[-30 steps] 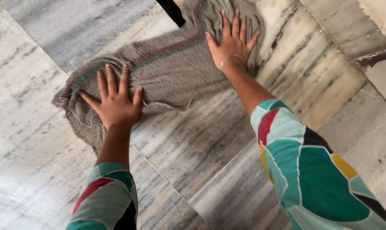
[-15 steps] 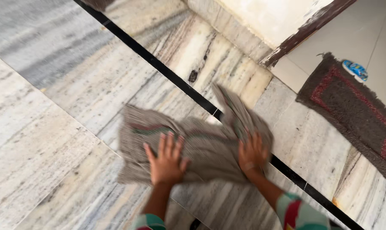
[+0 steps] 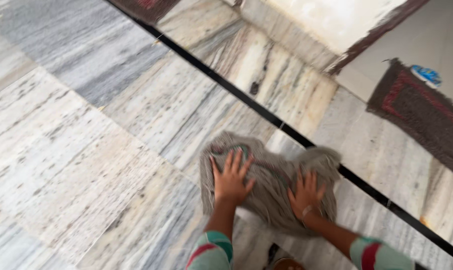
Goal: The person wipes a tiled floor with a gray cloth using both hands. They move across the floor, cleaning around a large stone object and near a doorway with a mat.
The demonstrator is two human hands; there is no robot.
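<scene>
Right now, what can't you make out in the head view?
- Floor under the grey cloth: covered by it.
- Left hand and right hand: motion-blurred, finger detail lost.
- Dark mat: cut by right edge.
- Blue object: too small, blurred.

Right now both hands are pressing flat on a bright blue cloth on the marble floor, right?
Not quite. The cloth is grey-brown, with a faint red and green stripe, not bright blue. The head view shows it. The rest holds: the left hand and the right hand both press flat on it, on the marble floor.
</scene>
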